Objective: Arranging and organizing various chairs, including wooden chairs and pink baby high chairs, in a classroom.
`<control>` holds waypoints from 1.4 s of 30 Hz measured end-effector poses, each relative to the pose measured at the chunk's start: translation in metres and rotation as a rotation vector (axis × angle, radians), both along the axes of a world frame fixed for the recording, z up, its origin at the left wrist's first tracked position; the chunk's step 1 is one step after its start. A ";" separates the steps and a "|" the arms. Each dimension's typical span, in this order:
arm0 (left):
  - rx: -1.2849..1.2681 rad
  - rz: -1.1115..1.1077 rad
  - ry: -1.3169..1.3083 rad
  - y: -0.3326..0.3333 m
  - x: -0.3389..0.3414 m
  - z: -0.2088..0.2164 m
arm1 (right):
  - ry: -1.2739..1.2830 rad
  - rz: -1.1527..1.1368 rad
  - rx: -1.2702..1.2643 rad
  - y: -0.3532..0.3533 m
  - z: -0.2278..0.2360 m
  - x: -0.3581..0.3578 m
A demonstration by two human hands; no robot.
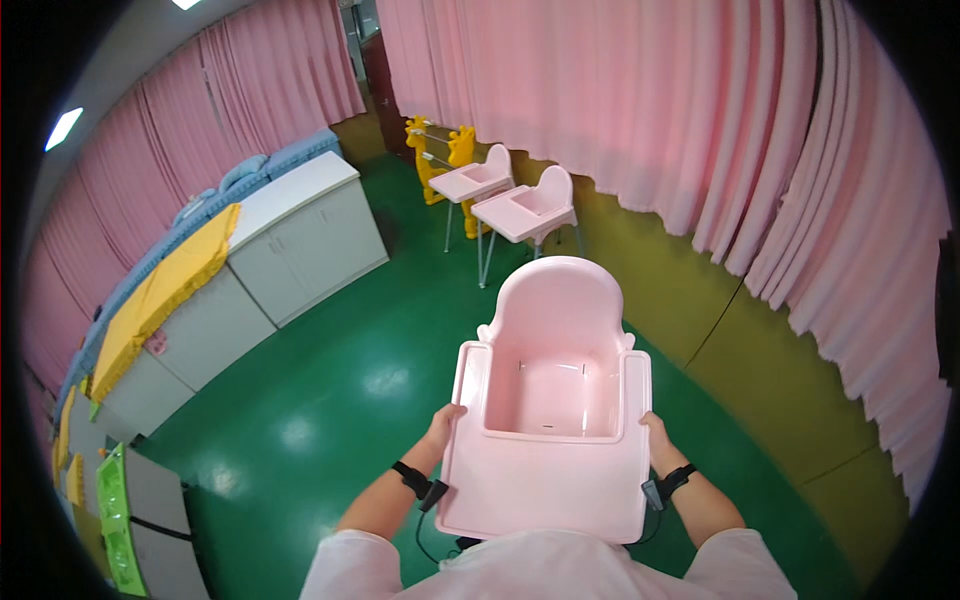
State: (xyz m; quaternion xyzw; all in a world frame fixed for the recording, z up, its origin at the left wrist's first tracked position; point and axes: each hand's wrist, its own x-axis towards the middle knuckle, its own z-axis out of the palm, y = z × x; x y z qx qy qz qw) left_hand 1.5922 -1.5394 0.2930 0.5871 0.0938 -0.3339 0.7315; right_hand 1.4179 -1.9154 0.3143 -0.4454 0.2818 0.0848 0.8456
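Note:
A pink plastic high chair (545, 490) is right in front of me, its tray close to my body and its rounded backrest on the far side. The seat inside holds nothing. My left hand (441, 428) grips the left edge of the tray, with the fingers partly hidden at the rim. On the opposite edge, my right hand (657, 440) is closed in the same way. Each wrist wears a black strap with a small device and a cable. The chair's legs are hidden beneath the tray.
Two more pink high chairs (525, 212) stand ahead by a yellow giraffe-shaped rack (462, 147). White cabinets (310, 245) run along the left, partly under a yellow cover (165, 300). Pink curtains (620, 90) hang along the right wall. Green floor (330, 400) lies between.

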 end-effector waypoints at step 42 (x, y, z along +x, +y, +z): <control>0.063 -0.710 0.166 -0.658 0.786 -0.345 | 0.521 -0.990 0.082 -0.440 -0.317 0.582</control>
